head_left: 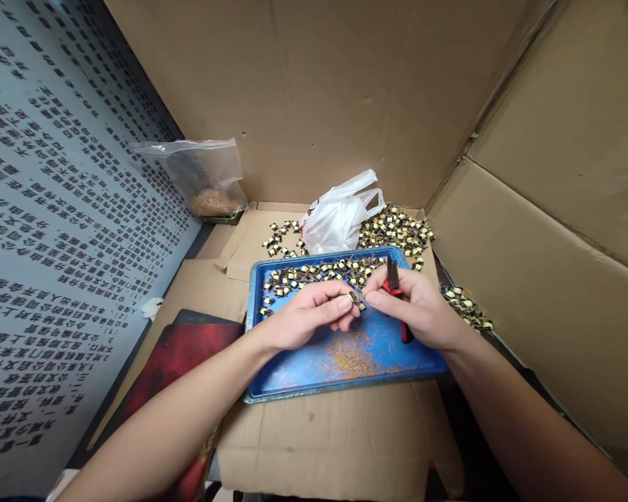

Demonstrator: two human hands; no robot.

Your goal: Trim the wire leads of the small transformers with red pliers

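My left hand [319, 312] pinches a small black-and-yellow coil part [354, 298] between thumb and fingertips, above a blue tray [293, 388]. Close beside it on the right, my right hand [413, 300] holds red-handled pliers [392, 287], jaws pointing up and away from me. The thumb and forefinger of that hand are pressed together near the part's thin wires; whether they grip a wire is too small to tell. More such coil parts [293, 277] lie along the tray's far side. Short copper-coloured wire clippings [353, 354] are heaped in the tray's near half.
Behind the tray stands a white plastic bag [338, 219], with a pile of coil parts [402, 230] to its right. More parts [468, 307] lie right of the tray. A clear zip bag [214, 181] stands back left. Cardboard walls [345, 90] enclose the back and right.
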